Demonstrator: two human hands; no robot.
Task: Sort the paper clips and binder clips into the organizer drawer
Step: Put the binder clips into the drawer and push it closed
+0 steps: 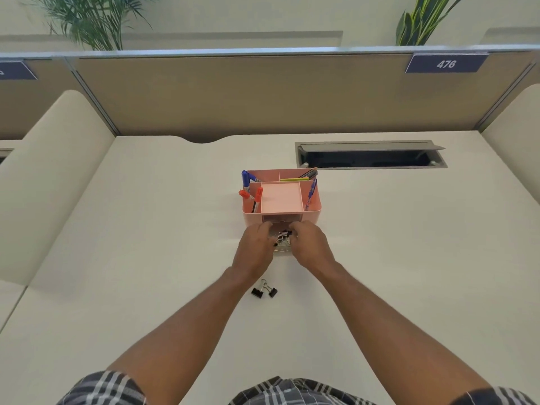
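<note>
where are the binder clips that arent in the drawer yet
Two black binder clips lie on the desk, near the middle of the head view, between the forearms, just nearer than the hands.

Matt pink plastic organizer (309, 213); black metal binder clips (264, 290); smooth desk (409, 258)

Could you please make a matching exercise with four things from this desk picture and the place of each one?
Things:
1. two binder clips
2. red-capped markers
3. organizer drawer
4. number sign

Places:
A. on the partition, upper right
B. between both hands
C. left compartment of the pink organizer
D. bare desk, between the forearms

Pairs: 1-D, 2-C, 3-B, 4-A
</note>
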